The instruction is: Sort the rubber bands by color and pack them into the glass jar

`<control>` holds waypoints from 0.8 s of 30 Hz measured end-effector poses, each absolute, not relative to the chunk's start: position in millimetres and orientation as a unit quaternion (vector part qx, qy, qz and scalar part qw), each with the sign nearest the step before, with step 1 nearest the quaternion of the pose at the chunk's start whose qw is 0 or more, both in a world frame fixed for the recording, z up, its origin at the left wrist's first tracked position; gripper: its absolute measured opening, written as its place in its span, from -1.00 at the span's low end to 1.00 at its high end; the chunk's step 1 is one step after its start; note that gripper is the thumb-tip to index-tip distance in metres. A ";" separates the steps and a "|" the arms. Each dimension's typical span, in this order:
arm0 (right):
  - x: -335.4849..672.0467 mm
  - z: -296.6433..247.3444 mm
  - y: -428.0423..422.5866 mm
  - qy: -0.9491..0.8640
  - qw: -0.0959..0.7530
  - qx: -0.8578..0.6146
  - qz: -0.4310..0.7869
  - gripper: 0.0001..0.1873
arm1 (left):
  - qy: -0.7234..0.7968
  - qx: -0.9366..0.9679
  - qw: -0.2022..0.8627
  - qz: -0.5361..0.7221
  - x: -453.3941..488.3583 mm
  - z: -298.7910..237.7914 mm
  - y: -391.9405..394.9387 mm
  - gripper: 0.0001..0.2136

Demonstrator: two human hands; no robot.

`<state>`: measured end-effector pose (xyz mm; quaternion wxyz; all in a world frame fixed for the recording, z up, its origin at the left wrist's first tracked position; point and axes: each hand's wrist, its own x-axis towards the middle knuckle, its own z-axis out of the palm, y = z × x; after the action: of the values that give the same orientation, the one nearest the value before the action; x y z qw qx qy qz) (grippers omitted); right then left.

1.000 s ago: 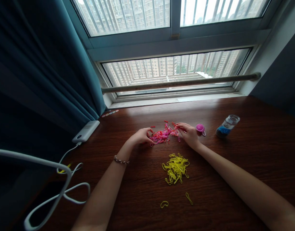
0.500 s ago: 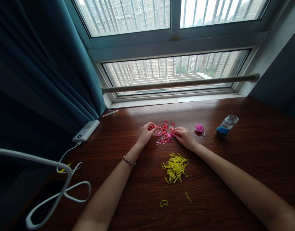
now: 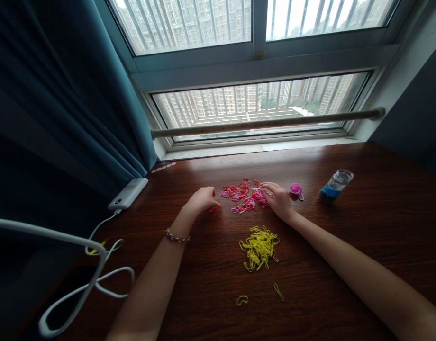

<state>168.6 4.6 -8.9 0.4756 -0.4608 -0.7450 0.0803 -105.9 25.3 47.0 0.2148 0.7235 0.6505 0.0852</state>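
Note:
A loose pile of red and pink rubber bands [image 3: 244, 196] lies on the table between my hands. My left hand [image 3: 202, 199] is just left of it, thumb and fingers apart. Under those fingertips a red rubber band [image 3: 213, 209] rests on the wood, apart from the pile. My right hand [image 3: 277, 201] lies at the pile's right edge, fingers stretched out and touching the pink bands. Nearer to me sits a heap of yellow rubber bands [image 3: 259, 248], with two single yellow bands in front of it.
Right of my right hand are a small pink cup [image 3: 295, 189] with a loop and a tilted-looking glass jar [image 3: 335, 185] with a blue label. A white power bank [image 3: 128, 194] and its cable [image 3: 97, 284] lie at left. The window sill [image 3: 218, 152] borders the far edge.
My left hand has moved left and down from the pile, its pinch loosened, and a red band now lies beneath it. My right hand has shifted slightly right, its fingers spreading; the pile looks wider.

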 end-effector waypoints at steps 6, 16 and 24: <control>166.6 -8.6 0.0 -0.773 0.409 -0.473 0.105 -0.80 | 0.614 0.662 0.429 -0.003 -103.9 44.8 18.2 -0.83; 163.3 -4.7 1.9 -0.817 0.429 -0.352 0.155 -0.60 | 0.410 0.852 0.133 0.297 -46.1 11.0 11.6 -0.72; 177.3 -15.2 11.7 -0.829 0.374 -0.393 0.137 -0.79 | 0.426 0.842 0.130 0.303 -71.8 -5.5 25.3 -0.78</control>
<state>177.3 11.7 -15.2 0.3738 -0.3929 -0.8290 0.1369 -71.8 25.3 -5.5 0.1302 0.8423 0.4262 0.3032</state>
